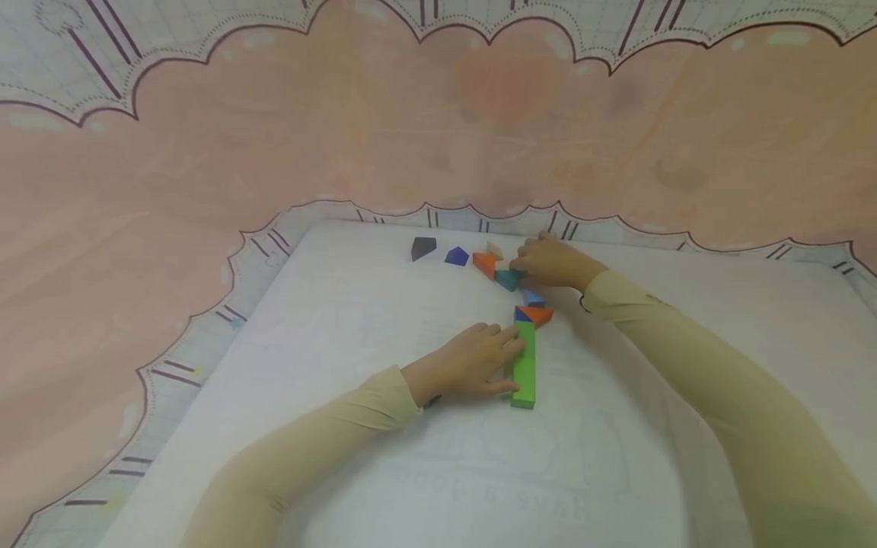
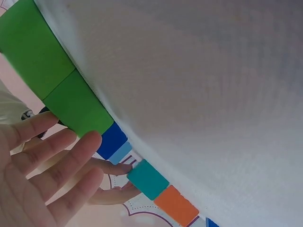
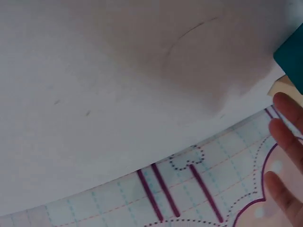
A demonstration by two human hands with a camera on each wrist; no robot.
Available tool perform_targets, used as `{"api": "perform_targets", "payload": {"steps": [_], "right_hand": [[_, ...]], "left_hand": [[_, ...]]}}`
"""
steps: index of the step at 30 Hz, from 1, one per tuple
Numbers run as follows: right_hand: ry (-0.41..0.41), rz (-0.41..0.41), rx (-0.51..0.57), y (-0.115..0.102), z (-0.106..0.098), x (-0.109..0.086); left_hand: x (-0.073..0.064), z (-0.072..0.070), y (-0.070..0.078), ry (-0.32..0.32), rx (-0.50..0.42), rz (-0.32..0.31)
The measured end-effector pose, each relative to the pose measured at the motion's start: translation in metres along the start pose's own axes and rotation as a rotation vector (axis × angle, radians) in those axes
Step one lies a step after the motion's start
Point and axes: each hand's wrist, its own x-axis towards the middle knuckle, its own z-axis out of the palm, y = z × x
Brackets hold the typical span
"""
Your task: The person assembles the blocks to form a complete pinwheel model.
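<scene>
My left hand (image 1: 473,361) lies beside two green blocks (image 1: 524,373) set end to end, its fingers outstretched and touching their left side. At the far end of the green blocks sit a small blue block (image 1: 521,314) and an orange wedge (image 1: 540,314). Beyond them is a light blue block (image 1: 532,297). My right hand (image 1: 556,262) pinches a teal block (image 2: 147,179) by one side between thumb and finger. An orange block (image 1: 483,263) stands against the teal one, and a beige block (image 1: 495,249) is just behind.
Farther left on the white tabletop (image 1: 329,320) lie a blue block (image 1: 457,256) and a dark grey block (image 1: 423,247). Part of a dark piece (image 1: 432,401) shows under my left wrist. A patterned cloth (image 1: 479,137) extends past the tabletop's far edge.
</scene>
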Motion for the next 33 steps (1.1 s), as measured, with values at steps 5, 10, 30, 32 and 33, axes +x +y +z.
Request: {"api": "perform_targets", "payload": {"steps": [5,10,30,32,33], "right_hand": [[0.055,-0.067,-0.015,0.008,0.001,0.001],[0.068,-0.100,-0.023,0.008,-0.002,0.001],[0.049,-0.107,0.020,0.001,-0.008,-0.007],[0.060,-0.113,0.022,0.000,-0.009,-0.007],[0.063,-0.113,0.024,-0.001,-0.010,-0.007]], "left_hand": [[-0.001,-0.001,-0.001,0.002,-0.002,-0.001],[0.000,0.000,-0.002,0.010,0.006,0.012],[0.001,0.002,0.000,-0.007,-0.014,-0.008],[0.001,0.002,0.000,-0.014,-0.015,-0.012],[0.000,0.002,0.000,-0.018,-0.013,-0.012]]}}
